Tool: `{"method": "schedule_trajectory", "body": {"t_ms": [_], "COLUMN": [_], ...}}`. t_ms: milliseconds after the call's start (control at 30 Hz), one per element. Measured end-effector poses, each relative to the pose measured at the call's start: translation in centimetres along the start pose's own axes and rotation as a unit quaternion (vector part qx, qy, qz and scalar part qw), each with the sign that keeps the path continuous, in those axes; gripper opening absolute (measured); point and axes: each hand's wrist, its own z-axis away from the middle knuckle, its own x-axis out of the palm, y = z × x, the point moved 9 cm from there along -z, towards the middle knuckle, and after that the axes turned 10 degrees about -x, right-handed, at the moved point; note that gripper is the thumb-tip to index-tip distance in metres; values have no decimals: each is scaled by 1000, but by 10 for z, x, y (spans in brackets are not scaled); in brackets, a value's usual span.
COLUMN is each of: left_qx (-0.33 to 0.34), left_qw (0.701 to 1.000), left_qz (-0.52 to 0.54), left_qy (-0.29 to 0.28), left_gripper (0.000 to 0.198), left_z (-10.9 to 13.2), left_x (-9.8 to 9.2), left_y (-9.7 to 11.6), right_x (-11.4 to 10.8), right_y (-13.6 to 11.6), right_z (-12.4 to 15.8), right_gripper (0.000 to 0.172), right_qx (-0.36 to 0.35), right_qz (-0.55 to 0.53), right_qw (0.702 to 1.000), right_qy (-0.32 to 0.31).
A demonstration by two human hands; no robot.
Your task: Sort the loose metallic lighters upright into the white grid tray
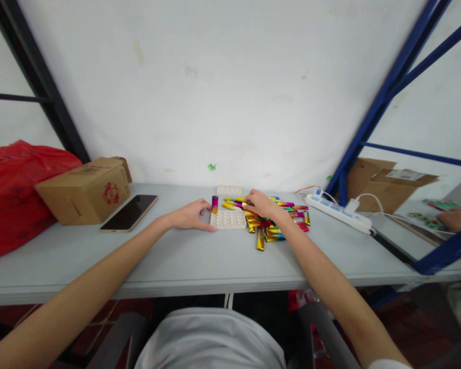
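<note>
While the front edge of the desk [180,264] crosses the lower frame, an open strip of its top lies below the white tray [229,220] at centre. The left hand [194,215] curves at the tray's left side, thumb and fingers parted, beside an upright purple-and-gold tube [214,205]. The right hand [260,203] bends down onto the shiny tubes [260,237] right of centre; I can't tell whether it grips one.

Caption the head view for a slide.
Left hand beside a white tray with one upright shiny cylinder at its corner; right hand at a pile of shiny cylinders.
</note>
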Motion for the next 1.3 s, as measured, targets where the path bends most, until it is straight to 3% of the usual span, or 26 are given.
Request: {"method": "schedule_trajectory", "body": {"t_ms": [133,267,400,533,633,700,767,867,933,1100,1300], "left_qx": [9,18,18,22,22,19,17,16,17,24,18], "left_qw": [1000,1000,1000,1000,1000,1000,1000,1000,1000,1000,1000], "left_qz": [-1,0,-7,-9,-2,-1,-3,0,4,14,3], "left_qy": [0,0,4,1,3,1,-2,0,2,2,-4], "left_gripper": [86,85,84,85,82,80,80,82,83,82,81], "left_z": [0,-1,-1,0,1,1,2,2,2,2,0], "left_x": [0,1,0,0,-2,-1,-1,-1,-1,-1,1], "left_y": [1,1,1,4,6,6,6,6,6,6,4], "right_x": [-39,-51,-27,-8,1,4,5,7,10,19,21], "right_y": [5,20,26,22,13,6,-1,-15,-24,-36,-44], "right_z": [5,15,12,7,4,2,0,-5,-8,-10,-9], "right_gripper": [15,26,22,17,12,13,23,45,51,33,37], "right_qx": [47,147,191,205,209,208,202,172,153,159,158], "right_qz": [-31,-211,-479,-636,-704,-728,-737,-736,-734,-735,-699], "right_qw": [979,915,793,671,604,579,576,608,629,637,680], "right_qy": [194,312,325,321,311,302,289,243,206,168,155]}}
